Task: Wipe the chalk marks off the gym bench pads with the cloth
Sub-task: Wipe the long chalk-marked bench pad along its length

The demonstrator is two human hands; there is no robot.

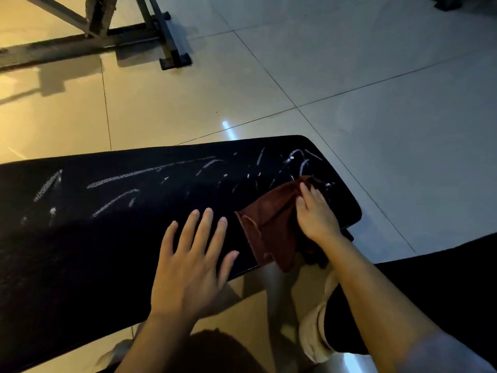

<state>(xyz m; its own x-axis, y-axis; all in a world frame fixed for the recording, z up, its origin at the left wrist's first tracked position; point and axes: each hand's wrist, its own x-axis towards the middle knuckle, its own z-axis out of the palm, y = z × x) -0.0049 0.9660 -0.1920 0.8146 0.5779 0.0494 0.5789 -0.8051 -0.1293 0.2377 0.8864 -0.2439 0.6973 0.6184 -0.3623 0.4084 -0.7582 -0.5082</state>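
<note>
A black bench pad (107, 238) runs across the middle of the view, streaked with white chalk marks (150, 170) along its far half and right end. A dark red cloth (271, 216) lies on the pad's right end and hangs over its near edge. My right hand (314, 211) presses down on the cloth, fingers pointing toward the chalk scribbles at the far right. My left hand (193, 259) lies flat on the pad with fingers spread, just left of the cloth, holding nothing.
Glossy floor tiles (376, 103) surround the bench. A dark metal equipment frame (166, 36) stands on the floor at the top left. A second black pad (443, 292) sits at the lower right, with the bench's pale metal support (279, 292) between the two pads.
</note>
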